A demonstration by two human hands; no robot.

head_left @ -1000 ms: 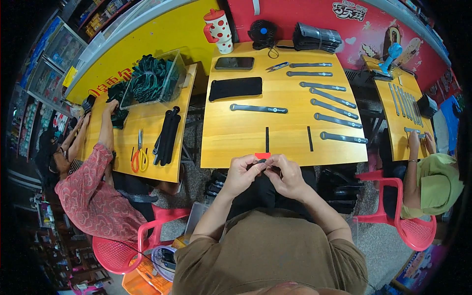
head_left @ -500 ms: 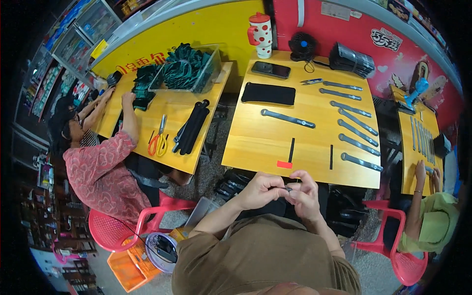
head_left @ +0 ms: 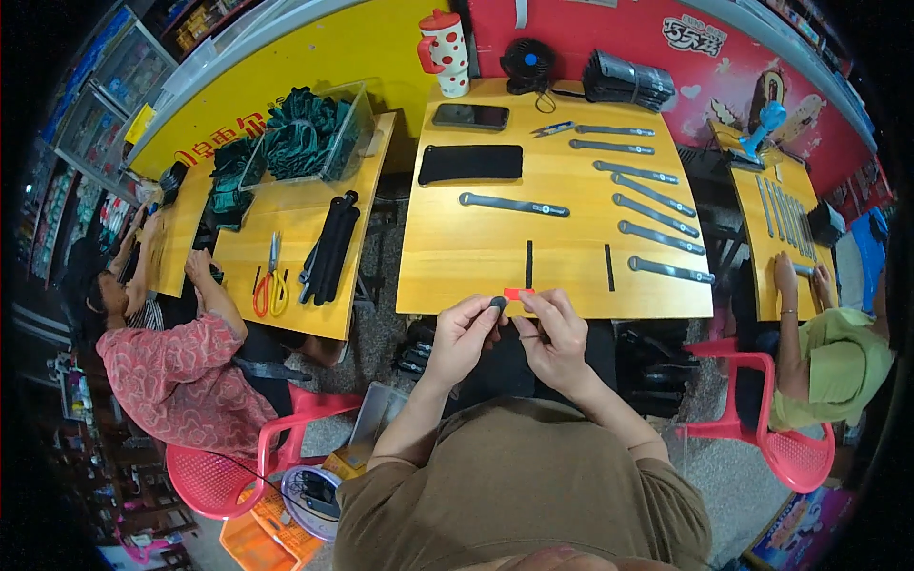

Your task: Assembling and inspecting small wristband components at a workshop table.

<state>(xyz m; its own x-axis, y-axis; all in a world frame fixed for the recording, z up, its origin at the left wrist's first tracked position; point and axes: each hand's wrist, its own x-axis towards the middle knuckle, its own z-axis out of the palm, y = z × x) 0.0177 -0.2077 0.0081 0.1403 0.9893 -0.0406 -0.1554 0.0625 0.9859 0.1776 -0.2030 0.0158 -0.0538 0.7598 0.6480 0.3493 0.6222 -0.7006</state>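
My left hand (head_left: 457,341) is closed around a dark grey strap, whose rounded end (head_left: 498,303) shows between thumb and fingers. The rest of that strap is hidden by the hand. Beside it, my right hand (head_left: 554,333) pinches at the near edge of a small red strip (head_left: 518,294) by the table's front edge. Whether the strip is lifted off the wood I cannot tell. Just beyond lies a thin black strip (head_left: 529,264), with another black strip (head_left: 610,267) to its right. A grey strap (head_left: 514,205) lies farther back.
Several grey straps (head_left: 659,235) lie along the table's right side. Farther back are black folded fabric (head_left: 471,164), a phone (head_left: 470,116), thread snips (head_left: 554,128), a spotted tumbler (head_left: 444,55), a fan (head_left: 527,65) and bundled straps (head_left: 628,82). Co-workers sit at tables on both sides.
My hands have moved forward and left, from close to my body to the table's front edge. My right fingers have reached the red strip. The whole view has shifted a little.
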